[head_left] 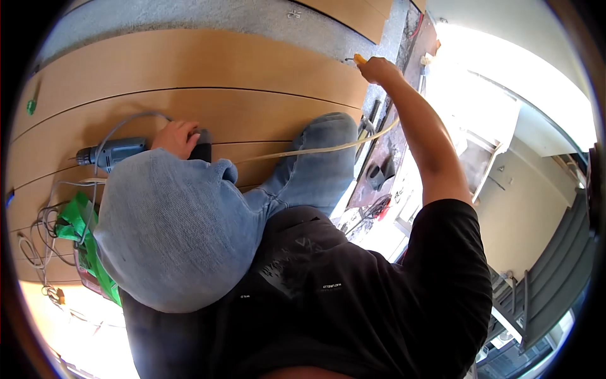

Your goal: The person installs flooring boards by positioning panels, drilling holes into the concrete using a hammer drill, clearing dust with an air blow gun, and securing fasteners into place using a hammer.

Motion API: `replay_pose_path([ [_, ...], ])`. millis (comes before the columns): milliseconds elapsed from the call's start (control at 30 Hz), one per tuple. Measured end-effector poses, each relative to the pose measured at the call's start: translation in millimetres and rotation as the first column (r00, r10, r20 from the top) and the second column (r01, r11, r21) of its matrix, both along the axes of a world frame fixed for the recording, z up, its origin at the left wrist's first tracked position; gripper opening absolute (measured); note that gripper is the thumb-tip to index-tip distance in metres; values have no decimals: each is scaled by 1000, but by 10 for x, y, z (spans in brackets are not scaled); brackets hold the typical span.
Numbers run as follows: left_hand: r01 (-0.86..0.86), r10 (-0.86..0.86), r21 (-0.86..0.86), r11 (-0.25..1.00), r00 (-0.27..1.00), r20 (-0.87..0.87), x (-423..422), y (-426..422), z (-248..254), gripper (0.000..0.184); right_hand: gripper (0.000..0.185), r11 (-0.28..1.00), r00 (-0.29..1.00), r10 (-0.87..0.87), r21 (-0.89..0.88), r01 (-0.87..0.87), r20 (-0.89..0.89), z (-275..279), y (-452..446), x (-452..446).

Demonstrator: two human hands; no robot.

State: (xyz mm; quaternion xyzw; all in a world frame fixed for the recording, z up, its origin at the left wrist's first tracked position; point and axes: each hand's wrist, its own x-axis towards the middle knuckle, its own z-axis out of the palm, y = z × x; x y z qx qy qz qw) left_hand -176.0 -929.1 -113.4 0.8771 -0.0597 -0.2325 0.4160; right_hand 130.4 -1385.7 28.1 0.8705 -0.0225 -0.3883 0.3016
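My right hand [379, 71] reaches out to the far end of the wood-look boards, closed around a yellow-handled tool [360, 59]. The tool has a short dark tip that points left, over the bare grey floor strip by the board's edge. My left hand [177, 139] lies low beside my bent knee, its fingers loosely extended next to a dark shoe [202, 146]. Just left of that hand, a blue-grey power drill [113, 153] lies on the boards [208, 63], its handle hidden behind my knee. A grey cord [126, 120] loops over the drill.
A pale yellow hose or cord [315, 150] crosses my leg. Tangled cables [43, 230] and a green bag [76, 218] lie at left, with a green-handled tool [30, 107] farther up. Past the boards' right end is a cluttered ledge [382, 170]. Another board [353, 16] lies at the top.
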Motion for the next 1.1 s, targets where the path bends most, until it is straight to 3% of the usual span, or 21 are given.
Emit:
replay_pose_path([
  [67,11,-11,0,1000,1000,24,-23,-4,-3,29,54,975,974,-221,17,222,-58,127,186,-30],
  [200,-22,23,-27,999,999,43,-64,7,72,29,54,998,998,-58,27,57,11,191,74,-224],
  [267,-53,55,-51,997,997,47,-68,7,56,29,59,983,996,79,166,-84,37,367,140,-474],
  [400,-2,2,-12,1000,1000,-6,18,-28,41,29,52,965,999,49,260,-41,-23,960,1317,-1147],
  [533,14,-12,38,999,999,-34,62,-40,191,29,54,951,1000,-13,307,16,-11,515,921,-1269],
  [667,-36,34,-22,999,998,-60,-66,-26,106,28,50,975,968,-220,37,217,117,233,-270,-1091],
  [800,-41,41,-5,999,999,1,-105,-59,104,25,53,966,963,-254,-22,257,96,398,-336,-1168],
  [867,-45,43,42,998,999,30,-66,-70,134,24,57,966,963,-249,107,237,107,572,46,-1082],
  [967,3,7,-72,997,990,139,2,-133,145,22,54,959,997,-68,279,57,30,664,695,-1010],
  [1000,-1,9,-59,998,990,143,9,-183,181,22,52,932,999,25,361,-31,23,726,1018,-1049],
  [1067,11,-1,-224,975,999,45,62,-300,205,21,47,781,998,33,624,7,-53,561,1476,-1090],
  [1100,-5,13,-296,955,1000,25,26,-348,96,21,44,757,996,85,651,-54,-16,562,1757,-1130],
])
